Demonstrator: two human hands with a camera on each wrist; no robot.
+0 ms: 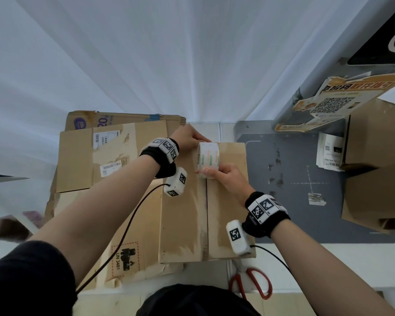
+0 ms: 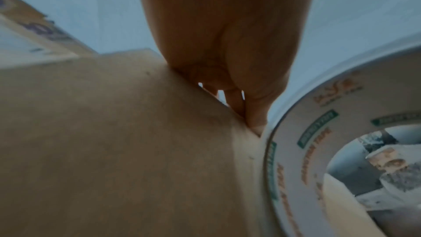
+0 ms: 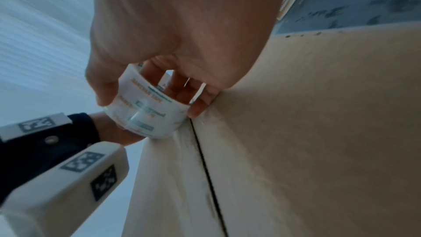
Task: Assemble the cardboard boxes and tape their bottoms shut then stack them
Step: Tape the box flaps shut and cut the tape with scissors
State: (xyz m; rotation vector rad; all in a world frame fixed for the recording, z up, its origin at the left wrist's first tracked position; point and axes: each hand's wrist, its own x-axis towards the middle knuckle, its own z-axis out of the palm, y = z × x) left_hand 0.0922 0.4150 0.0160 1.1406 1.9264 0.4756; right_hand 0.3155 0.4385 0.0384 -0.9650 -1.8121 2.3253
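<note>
A brown cardboard box (image 1: 183,224) stands bottom up in front of me, its two flaps closed along a middle seam (image 3: 205,159). A roll of white printed tape (image 1: 209,159) stands on edge over that seam near the far edge. My right hand (image 1: 226,176) grips the roll (image 3: 148,113), thumb outside and fingers through its core. My left hand (image 1: 189,135) grips the box's far edge just left of the roll (image 2: 318,150), with the thumb (image 2: 255,123) on top of the box (image 2: 114,150) and the fingers curled behind it. Whether tape is stuck down is hidden.
Flattened cardboard (image 1: 114,156) lies under and left of the box. Red-handled scissors (image 1: 251,281) lie at the near edge. Two brown boxes (image 1: 374,133), (image 1: 374,197) stand at the right by a grey mat (image 1: 294,179), a label stack (image 1: 328,151) and a poster (image 1: 338,96).
</note>
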